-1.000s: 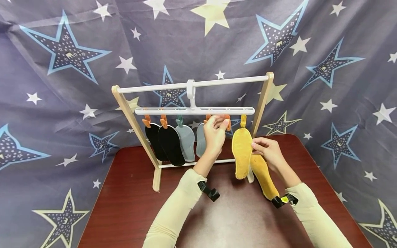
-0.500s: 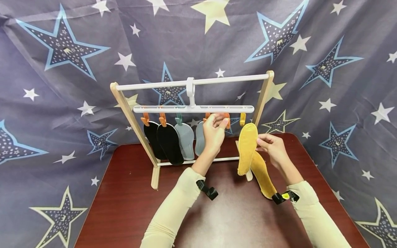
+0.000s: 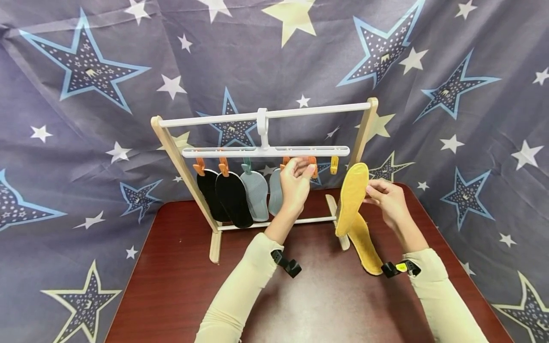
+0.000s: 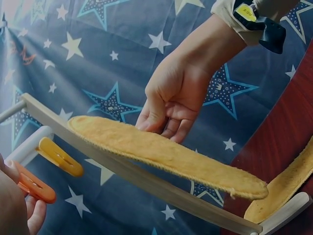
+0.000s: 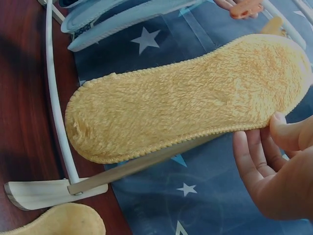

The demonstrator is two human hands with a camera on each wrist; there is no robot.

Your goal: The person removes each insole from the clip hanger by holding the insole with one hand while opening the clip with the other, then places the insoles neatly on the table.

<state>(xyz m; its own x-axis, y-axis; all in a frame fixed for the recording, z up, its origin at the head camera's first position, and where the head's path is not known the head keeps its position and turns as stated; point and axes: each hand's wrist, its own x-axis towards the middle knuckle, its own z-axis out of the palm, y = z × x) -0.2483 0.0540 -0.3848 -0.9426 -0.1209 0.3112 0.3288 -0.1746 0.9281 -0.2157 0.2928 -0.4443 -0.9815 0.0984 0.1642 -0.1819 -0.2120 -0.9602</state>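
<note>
My right hand (image 3: pixel 389 202) pinches the edge of a fuzzy yellow insole (image 3: pixel 352 197) between thumb and fingers, near its wider end. The insole hangs tilted in the air, below and right of a yellow clip (image 3: pixel 334 165) that has nothing in it. Under the white hanger (image 3: pixel 266 152), my left hand (image 3: pixel 294 186) pinches an orange clip (image 4: pixel 36 183), which shows best in the left wrist view. Behind that hand, a grey-blue insole (image 3: pixel 275 190) is partly hidden. A second yellow insole (image 3: pixel 364 245) lies on the table to the right.
A rack with wooden legs (image 3: pixel 184 176) and a white top bar (image 3: pixel 317 112) carries the hanger. Black insoles (image 3: pixel 233 200) and another grey-blue insole (image 3: pixel 256 195) hang from clips at its left. The red-brown table (image 3: pixel 171 286) meets a starry cloth (image 3: pixel 86 157) behind.
The yellow insole has come away from the yellow clip and moved right with my right hand, tilting as it went. My left hand has stayed at the orange clip.
</note>
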